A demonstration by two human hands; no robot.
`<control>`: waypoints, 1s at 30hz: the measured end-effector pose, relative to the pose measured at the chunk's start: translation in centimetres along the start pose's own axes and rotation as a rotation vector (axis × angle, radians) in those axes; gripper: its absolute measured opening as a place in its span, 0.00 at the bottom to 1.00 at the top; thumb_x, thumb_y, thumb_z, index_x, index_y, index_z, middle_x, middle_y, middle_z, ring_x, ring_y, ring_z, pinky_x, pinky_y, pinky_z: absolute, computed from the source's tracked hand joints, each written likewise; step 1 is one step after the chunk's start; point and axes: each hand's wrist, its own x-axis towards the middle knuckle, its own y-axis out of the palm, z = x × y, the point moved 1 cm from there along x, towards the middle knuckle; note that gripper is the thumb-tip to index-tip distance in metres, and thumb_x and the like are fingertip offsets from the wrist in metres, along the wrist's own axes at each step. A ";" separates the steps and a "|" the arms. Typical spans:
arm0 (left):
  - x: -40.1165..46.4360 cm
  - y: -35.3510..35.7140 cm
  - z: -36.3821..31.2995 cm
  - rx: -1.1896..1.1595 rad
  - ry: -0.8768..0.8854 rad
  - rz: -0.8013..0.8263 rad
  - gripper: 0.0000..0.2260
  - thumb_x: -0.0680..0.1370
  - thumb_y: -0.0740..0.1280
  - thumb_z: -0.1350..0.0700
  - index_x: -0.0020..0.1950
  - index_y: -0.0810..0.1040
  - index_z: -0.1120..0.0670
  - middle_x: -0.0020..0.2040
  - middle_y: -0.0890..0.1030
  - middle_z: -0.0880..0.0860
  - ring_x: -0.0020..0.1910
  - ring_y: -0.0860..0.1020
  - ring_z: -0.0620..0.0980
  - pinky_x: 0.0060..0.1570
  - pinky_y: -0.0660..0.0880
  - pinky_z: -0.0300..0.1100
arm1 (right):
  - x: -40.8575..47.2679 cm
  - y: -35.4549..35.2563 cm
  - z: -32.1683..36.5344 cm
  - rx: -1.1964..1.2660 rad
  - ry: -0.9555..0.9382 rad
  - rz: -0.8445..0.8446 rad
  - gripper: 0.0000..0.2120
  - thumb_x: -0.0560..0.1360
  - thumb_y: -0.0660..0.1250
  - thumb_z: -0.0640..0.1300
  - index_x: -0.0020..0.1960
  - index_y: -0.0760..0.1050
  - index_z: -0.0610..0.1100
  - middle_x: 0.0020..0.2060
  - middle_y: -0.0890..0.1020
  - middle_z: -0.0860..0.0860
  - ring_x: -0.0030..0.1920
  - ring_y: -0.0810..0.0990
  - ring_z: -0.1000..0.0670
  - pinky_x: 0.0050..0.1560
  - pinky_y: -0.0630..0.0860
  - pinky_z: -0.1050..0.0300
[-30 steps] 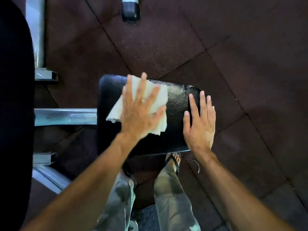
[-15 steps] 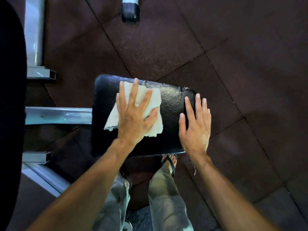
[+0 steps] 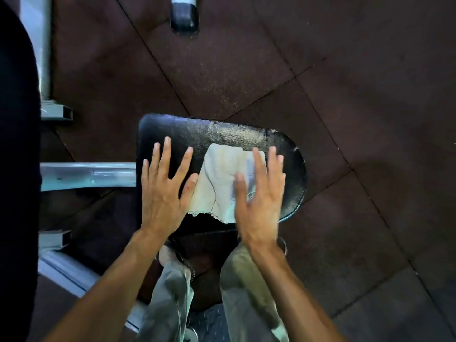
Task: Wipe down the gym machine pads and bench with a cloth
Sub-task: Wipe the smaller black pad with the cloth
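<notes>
A black padded seat (image 3: 291, 154) with a worn, cracked far edge sits on a grey metal frame. A white cloth (image 3: 219, 176) lies flat on the pad's middle right. My left hand (image 3: 164, 191) rests flat on the pad's left part, fingers spread, its thumb at the cloth's left edge. My right hand (image 3: 261, 193) is blurred, fingers straight, over the cloth's right side and covering part of it.
A grey metal beam (image 3: 88, 175) joins the pad from the left. A large black pad (image 3: 17, 169) fills the left edge. A black-capped tube end (image 3: 184, 16) stands at the top. Dark rubber floor tiles (image 3: 357, 107) lie around; my legs are below the pad.
My left hand has slid off the cloth to the pad's left part. The cloth now lies further right, and my right hand has moved from the pad's right edge onto it.
</notes>
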 end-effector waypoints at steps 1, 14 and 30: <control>0.0 0.3 0.3 0.041 0.005 0.020 0.24 0.84 0.50 0.42 0.79 0.59 0.47 0.82 0.54 0.56 0.81 0.52 0.57 0.77 0.55 0.60 | 0.1 1.1 1.0 -0.068 -0.007 0.012 0.27 0.82 0.55 0.59 0.79 0.58 0.52 0.81 0.52 0.48 0.81 0.46 0.46 0.80 0.48 0.42; -0.1 1.0 0.4 0.117 -0.019 0.031 0.24 0.84 0.49 0.43 0.80 0.55 0.45 0.82 0.51 0.55 0.81 0.50 0.55 0.79 0.52 0.58 | 0.8 0.1 -4.8 -0.523 0.081 -0.065 0.31 0.82 0.53 0.63 0.80 0.48 0.55 0.80 0.56 0.45 0.79 0.53 0.38 0.75 0.56 0.32; -0.1 0.9 0.6 0.134 -0.015 0.057 0.24 0.84 0.47 0.43 0.81 0.52 0.43 0.82 0.49 0.55 0.81 0.49 0.55 0.79 0.51 0.57 | 2.5 -1.0 -5.5 -0.664 -0.118 -0.001 0.33 0.80 0.53 0.67 0.80 0.50 0.55 0.80 0.57 0.45 0.79 0.56 0.38 0.74 0.58 0.32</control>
